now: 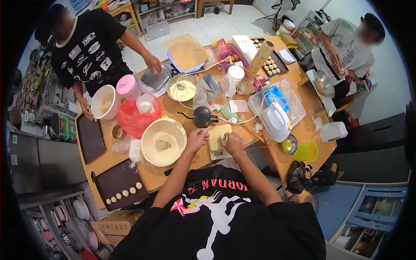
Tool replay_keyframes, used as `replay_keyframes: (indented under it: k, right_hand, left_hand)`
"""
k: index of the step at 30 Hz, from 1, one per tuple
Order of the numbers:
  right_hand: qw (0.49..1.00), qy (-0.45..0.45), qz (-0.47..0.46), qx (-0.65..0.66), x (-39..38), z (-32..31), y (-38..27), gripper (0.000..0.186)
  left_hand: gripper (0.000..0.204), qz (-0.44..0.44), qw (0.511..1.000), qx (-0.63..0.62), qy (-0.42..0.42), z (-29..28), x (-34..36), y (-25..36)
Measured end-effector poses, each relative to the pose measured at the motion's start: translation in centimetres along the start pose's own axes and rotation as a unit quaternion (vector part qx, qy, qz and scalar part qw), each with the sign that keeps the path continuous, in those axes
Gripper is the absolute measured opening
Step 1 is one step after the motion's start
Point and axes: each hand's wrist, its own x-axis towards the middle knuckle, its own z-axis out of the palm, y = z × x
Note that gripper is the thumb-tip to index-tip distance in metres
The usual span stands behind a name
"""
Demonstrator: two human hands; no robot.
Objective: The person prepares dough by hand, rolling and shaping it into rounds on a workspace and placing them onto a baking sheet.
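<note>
Both forearms were seen entering from the lower edge, bent at the elbows and converging over the wooden surface [303, 130]. The left hand [197, 138] was held with fingers curled inward, just beside the rim of the wide cream bowl [164, 141]; whether its grip was pinched on anything could not be told. The right hand [232, 141] was held knuckles up, its grip pressed around a small pale lump of dough [223, 138], above the small scale [218, 141] carrying a pale sheet. The two hands were recorded near each other but apart. A dark kettle [203, 116] was noted just beyond the scale. A dark tray [121, 184] with dough balls was noted at the left edge.
</note>
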Motion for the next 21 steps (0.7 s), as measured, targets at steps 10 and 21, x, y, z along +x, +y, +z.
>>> replay_keyframes:
  k: [10, 21]
  right_hand:
    - [0.993, 0.017, 0.036, 0.112, -0.5, -1.5, 3.9, 0.051]
    - [0.977, -0.012, 0.046, 0.209, -0.8, -1.8, 5.2, 0.049]
  left_hand:
    - [0.035, 0.014, 0.999, -0.044, -0.008, -0.9, 0.6, 0.0]
    - [0.032, -0.017, 1.000, -0.003, -0.006, -0.2, 1.5, -0.5]
